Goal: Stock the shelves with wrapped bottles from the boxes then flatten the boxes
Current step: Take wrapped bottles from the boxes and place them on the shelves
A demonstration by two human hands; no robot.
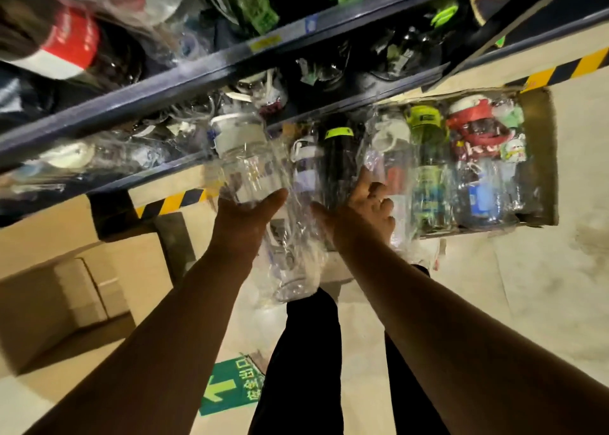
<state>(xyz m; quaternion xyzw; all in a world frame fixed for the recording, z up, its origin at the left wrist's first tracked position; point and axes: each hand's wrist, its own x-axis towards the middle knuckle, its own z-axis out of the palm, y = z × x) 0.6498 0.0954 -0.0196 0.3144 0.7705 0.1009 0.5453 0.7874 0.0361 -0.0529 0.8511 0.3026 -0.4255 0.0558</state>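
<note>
Holding a clear wrapped bottle (245, 157) with a white lid, base gripped in the left hand (245, 217), right up at the front edge of the lower shelf (148, 174). Got the right hand (362, 210) just beside it, index finger poking up against a dark bottle (336, 164), half buried in plastic wrap, so can't tell if gripping anything. More wrapped bottles packed in the open cardboard box (538, 157) on the floor, off right.
</note>
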